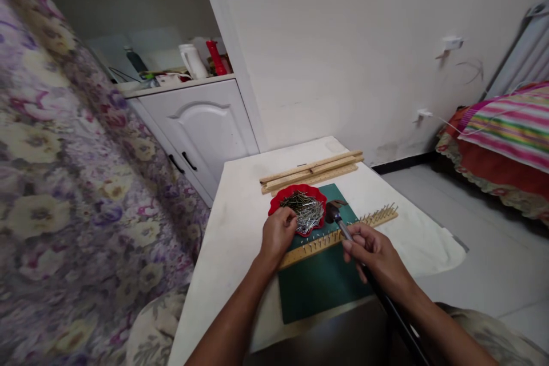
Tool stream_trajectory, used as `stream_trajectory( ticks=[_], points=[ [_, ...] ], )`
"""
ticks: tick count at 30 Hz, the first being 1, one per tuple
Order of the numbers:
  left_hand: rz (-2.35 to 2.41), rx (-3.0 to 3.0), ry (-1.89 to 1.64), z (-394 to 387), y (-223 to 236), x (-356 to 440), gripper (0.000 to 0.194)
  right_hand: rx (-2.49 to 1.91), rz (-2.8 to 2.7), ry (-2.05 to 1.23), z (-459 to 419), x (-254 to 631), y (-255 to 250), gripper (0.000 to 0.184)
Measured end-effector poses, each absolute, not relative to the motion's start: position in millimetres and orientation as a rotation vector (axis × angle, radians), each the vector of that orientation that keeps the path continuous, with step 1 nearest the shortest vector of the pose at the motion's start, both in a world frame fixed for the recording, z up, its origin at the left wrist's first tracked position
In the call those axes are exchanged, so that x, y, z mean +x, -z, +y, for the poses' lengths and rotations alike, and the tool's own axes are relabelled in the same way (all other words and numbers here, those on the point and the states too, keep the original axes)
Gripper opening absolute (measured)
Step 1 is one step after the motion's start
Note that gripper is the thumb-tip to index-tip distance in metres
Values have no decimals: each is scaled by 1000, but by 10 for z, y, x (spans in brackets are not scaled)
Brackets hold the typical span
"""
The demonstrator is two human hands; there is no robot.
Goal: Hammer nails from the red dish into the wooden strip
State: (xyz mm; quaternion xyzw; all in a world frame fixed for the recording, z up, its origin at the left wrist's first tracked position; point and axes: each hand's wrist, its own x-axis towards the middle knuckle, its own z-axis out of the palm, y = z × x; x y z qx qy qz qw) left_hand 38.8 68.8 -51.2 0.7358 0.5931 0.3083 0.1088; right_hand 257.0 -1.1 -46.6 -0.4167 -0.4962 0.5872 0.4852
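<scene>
In my right hand is a claw hammer, gripped by its shaft with the head raised above the green mat's right side. My left hand is at the near left rim of a red scalloped bowl, its fingers curled together; whether they pinch anything is hidden. Loose nails, some silvery and some brassy, fill the bowl. Below it a narrow wooden strip lies across the green mat. Rows of nails stick up from its middle and right end.
More wooden strips lie behind the bowl on the white table. A floral curtain hangs at the left, beside a white cabinet. A bed with a striped cover stands at the right.
</scene>
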Motion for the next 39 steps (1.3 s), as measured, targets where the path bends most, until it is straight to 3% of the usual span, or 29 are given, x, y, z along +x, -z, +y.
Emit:
stream_trajectory(
  ticks=[11,16,20,27,39],
  points=[
    [1382,1998,-1057,-94,388,558,10,-995,-1159,-1390,82,2312,497,25],
    [1259,1602,-1174,-156,446,632,9,-929,-1129,-1488,80,2311,528,31],
    [1117,1186,-1277,-180,530,755,19,-912,-1104,-1545,57,2308,522,33],
    [995,1067,-1360,-175,651,834,12,-891,-1093,-1590,-8,2237,477,36],
    [1573,1670,-1249,11,820,370,9,-1013,-1214,-1449,-72,2371,447,23]
  ],
)
